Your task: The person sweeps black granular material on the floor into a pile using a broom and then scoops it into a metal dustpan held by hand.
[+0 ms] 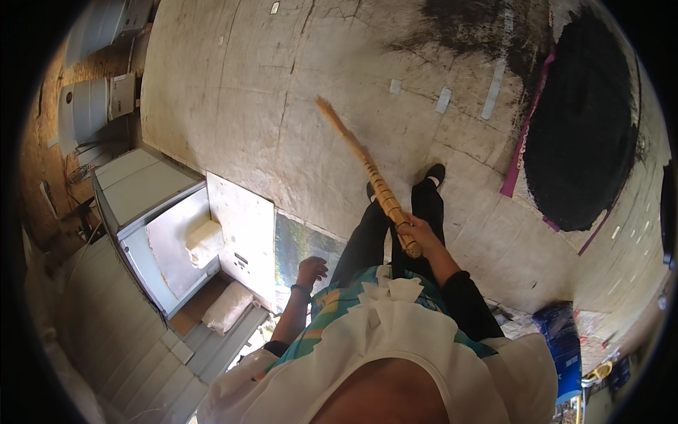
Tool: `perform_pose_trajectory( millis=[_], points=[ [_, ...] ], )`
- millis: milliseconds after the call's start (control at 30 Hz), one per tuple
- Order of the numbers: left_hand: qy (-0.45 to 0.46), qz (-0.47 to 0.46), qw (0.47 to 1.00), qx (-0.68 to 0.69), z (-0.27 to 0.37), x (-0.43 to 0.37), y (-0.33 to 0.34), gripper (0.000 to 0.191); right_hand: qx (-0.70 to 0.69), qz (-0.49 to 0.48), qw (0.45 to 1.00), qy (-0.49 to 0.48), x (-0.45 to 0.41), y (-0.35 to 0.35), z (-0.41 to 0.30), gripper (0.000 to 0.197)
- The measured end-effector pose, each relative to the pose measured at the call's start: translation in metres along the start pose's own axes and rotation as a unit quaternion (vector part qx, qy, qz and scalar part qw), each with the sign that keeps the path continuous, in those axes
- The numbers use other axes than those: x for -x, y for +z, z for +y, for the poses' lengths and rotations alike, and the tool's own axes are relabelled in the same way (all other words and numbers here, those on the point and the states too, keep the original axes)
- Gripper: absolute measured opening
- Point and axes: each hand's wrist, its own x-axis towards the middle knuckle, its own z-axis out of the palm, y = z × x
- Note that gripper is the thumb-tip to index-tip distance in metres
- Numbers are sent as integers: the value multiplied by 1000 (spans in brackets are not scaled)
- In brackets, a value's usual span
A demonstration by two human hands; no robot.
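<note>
My right hand grips the bound end of a grass hand broom, just in front of my body. Dark bands wrap the broom's straw-coloured handle, and its loose fibre tip points away from me to the upper left, over the stained, pale floor. On the other side, my left hand hangs beside my hip, holding nothing, with its fingers loosely curled and apart. It is nearest to a blue-green patterned mat or sheet lower down. Both my feet stand on the floor below the broom.
At right, a black heap of loose material lies on a sheet with a magenta edge; dark residue stains the floor nearby. A box-shaped machine stands left, bearing a pale block-shaped bundle. A blue sack is at lower right.
</note>
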Motion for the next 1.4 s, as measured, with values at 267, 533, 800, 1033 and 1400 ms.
perform_pose_trajectory(
  millis=[267, 533, 800, 1033, 1400],
  points=[
    [-10, -5, 1000, 12, -54, -1, -32, 20, -47, 39, 989, 137, -93, 66, 36, 22],
    [-7, 7, 995, 98, -92, -20, -61, 18, -20, 68, 997, -44, -15, 7, -43, 36],
    [-21, 1, 993, 114, -116, -24, -66, 16, 37, -15, 998, 45, -32, 51, 18, 49],
    [-2, 58, 989, 136, -119, -11, -80, 17, -51, -118, 957, 260, -169, 126, 127, 27],
    [-79, 25, 991, 107, -105, -1, -24, 18, -236, -46, 966, 98, -145, 9, -84, 43]
  ],
)
